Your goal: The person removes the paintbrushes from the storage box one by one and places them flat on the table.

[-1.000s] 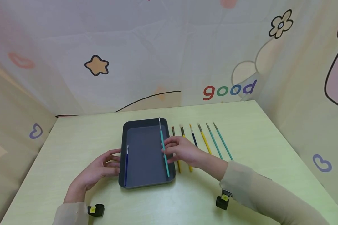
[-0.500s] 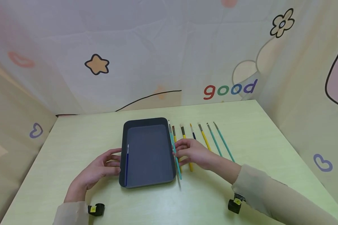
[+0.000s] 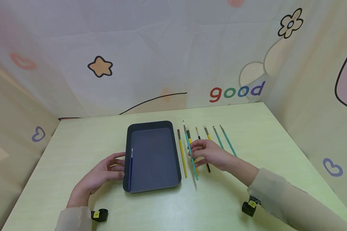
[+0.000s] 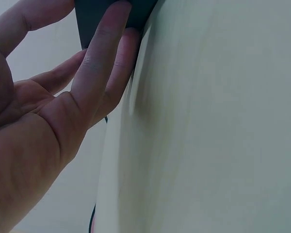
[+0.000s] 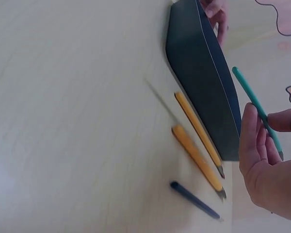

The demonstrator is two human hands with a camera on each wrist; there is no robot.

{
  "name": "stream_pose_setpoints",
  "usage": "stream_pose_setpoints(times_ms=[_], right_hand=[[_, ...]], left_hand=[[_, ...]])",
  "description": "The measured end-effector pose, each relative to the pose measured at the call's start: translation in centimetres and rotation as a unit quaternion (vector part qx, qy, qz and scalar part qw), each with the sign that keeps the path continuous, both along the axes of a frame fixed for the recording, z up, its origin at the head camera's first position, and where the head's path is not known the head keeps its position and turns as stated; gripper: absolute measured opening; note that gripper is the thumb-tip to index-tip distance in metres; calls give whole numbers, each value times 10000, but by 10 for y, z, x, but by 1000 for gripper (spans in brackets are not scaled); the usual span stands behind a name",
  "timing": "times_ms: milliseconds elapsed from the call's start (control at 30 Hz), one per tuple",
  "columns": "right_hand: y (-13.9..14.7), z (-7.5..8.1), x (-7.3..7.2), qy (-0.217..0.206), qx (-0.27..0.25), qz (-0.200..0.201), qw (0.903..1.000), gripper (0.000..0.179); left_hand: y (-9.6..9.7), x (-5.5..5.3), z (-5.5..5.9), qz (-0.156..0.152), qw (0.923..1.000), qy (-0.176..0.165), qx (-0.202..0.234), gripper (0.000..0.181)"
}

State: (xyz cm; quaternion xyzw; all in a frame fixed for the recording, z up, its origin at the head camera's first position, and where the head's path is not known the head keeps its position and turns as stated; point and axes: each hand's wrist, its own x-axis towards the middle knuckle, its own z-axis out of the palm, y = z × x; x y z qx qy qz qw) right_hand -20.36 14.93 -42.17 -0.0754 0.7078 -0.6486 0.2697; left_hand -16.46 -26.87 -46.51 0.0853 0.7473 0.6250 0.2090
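Note:
My right hand [image 3: 209,154] pinches a teal paintbrush [image 5: 256,102] between thumb and fingers, its bristle end pointing away. In the head view the brush overlaps a yellow-handled brush with wide dark bristles [image 3: 189,133]. My left hand [image 3: 101,175] rests with extended fingers against the left side of a dark grey tray [image 3: 169,189]; in the left wrist view its fingertips [image 4: 117,9] touch the tray wall. Inside the tray, along its left side, lies a dark blue paintbrush [image 3: 130,170].
Right of the tray a slim yellow brush [image 3: 182,157] lies on the table. Further right are a dark-handled brush [image 3: 208,168], another yellow one [image 3: 207,132] and two teal brushes [image 3: 228,141], partly behind my right hand and arm. A patterned curtain [image 3: 150,57] hangs behind the table.
My right hand has carried the teal brush from over the tray's right part rightward, past the tray edge, to above the row of brushes. My left hand has stayed at the tray.

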Motion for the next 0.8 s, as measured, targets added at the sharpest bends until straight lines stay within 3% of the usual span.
stream_pose_setpoints(times_ms=[800], right_hand=[[68, 0, -24, 253, 642, -428, 9967, 46]], left_hand=[[-1, 2, 2, 24, 10000, 32, 18, 79]])
